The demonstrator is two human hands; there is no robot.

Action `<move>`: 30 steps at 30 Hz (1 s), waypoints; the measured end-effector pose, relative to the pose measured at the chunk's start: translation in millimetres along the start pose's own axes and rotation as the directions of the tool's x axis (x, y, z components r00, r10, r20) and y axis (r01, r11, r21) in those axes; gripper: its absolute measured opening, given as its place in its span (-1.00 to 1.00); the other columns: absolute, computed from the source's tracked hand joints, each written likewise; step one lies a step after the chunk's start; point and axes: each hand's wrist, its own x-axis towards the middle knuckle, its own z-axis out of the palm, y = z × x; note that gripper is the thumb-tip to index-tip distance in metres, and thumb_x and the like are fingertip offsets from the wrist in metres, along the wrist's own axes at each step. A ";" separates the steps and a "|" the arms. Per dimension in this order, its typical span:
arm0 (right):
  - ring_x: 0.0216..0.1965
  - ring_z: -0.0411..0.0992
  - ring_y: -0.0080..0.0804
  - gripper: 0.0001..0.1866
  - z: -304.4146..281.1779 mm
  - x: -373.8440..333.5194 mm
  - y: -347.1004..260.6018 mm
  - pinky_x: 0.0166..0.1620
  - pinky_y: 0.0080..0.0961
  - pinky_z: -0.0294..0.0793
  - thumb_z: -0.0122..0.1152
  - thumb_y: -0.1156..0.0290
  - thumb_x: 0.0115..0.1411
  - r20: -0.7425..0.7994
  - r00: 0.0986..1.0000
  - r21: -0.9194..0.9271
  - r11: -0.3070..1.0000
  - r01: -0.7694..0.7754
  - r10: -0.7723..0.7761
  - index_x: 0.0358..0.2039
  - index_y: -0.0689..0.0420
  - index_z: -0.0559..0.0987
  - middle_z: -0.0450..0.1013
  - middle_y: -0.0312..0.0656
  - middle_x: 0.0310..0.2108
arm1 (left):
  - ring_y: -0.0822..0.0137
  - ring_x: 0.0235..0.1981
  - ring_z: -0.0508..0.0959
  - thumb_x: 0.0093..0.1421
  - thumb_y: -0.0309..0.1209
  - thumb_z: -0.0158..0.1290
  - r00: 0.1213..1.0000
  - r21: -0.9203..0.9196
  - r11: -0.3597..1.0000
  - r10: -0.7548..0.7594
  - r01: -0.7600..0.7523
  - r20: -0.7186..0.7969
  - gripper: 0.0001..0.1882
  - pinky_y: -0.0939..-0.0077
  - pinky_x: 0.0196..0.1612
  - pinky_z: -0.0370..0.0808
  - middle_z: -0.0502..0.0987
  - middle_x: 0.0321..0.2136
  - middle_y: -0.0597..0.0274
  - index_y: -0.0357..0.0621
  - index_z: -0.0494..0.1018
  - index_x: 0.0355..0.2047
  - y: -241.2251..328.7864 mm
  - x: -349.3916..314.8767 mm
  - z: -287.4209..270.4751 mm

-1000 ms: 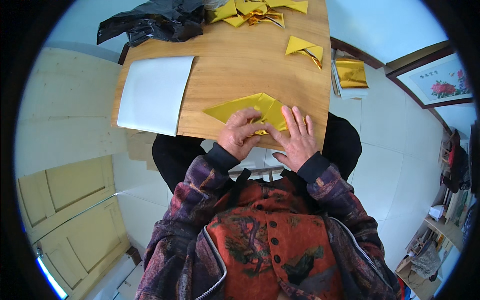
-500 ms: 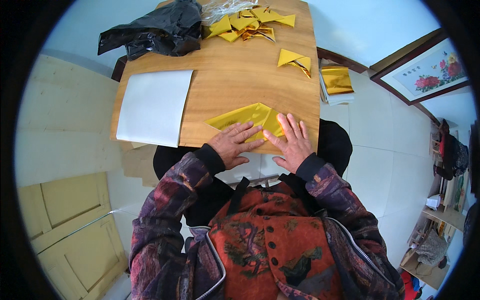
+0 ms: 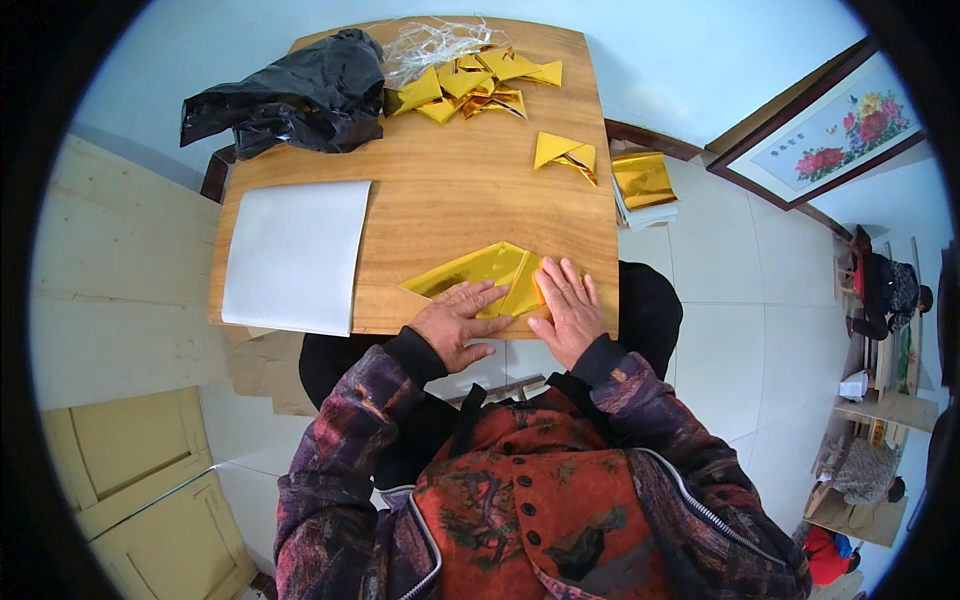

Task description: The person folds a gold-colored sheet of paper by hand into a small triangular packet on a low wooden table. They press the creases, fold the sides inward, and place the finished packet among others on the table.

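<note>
On the wooden table's near edge lies a folded sheet of gold foil paper [image 3: 480, 266], with a crease line running down its right part. My left hand [image 3: 455, 322] rests flat on its lower edge, fingers stretched out. Over the right end of the sheet my right hand [image 3: 572, 312] lies with its fingers extended side by side and its thumb apart. A small orange edge [image 3: 540, 284] shows beside the right index finger; the hand hides the rest, so I cannot tell what it is.
A pale rectangular sheet [image 3: 292, 258] lies at left. Behind are a black plastic bag [image 3: 310, 95], clear plastic wrap [image 3: 435, 48] and several folded gold pieces [image 3: 470, 85]. One folded gold piece [image 3: 568, 155] sits apart at right. Gold foil sheets [image 3: 645, 180] top a stack beyond the table's right edge.
The whole view has shifted, so the table sits lower and further left. My right thumb has drawn back toward me, away from my left fingers. My left hand keeps its place on the foil paper.
</note>
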 end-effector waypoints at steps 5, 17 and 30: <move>0.41 -0.10 -0.07 -0.18 13.4 5.2 -23.2 0.35 0.05 -0.15 0.20 0.07 0.16 -0.100 0.978 0.002 0.983 -0.185 0.184 0.32 0.19 0.13 -0.03 -0.05 0.39 | -0.04 0.28 0.23 0.04 -0.31 0.24 0.999 -0.037 0.999 0.014 -0.015 -0.046 -0.47 0.00 0.27 0.19 0.23 0.28 0.05 0.09 0.49 0.07 -3.3 -0.1 3.6; 0.42 -0.11 -0.18 -0.23 -3.0 7.3 22.2 0.36 0.05 -0.15 0.16 0.13 0.19 -0.077 0.940 -0.013 0.943 -0.333 0.332 0.33 0.11 0.14 0.00 -0.17 0.40 | -0.01 0.27 0.27 0.03 -0.41 0.22 0.997 0.018 1.000 -0.003 0.005 -0.071 -0.56 0.06 0.26 0.23 0.31 0.23 0.10 0.04 0.54 -0.01 1.6 1.6 0.2; 0.36 0.03 -0.13 -0.40 5.2 0.5 -3.9 0.31 0.04 0.00 0.15 0.32 0.18 -0.171 0.983 0.056 0.996 0.074 -0.064 0.23 0.15 0.29 0.16 -0.12 0.30 | -0.07 0.23 0.31 0.00 -0.44 0.23 0.993 -0.024 0.999 0.020 -0.023 -0.112 -0.53 0.05 0.23 0.25 0.31 0.22 0.00 0.04 0.54 -0.01 -6.8 0.3 8.5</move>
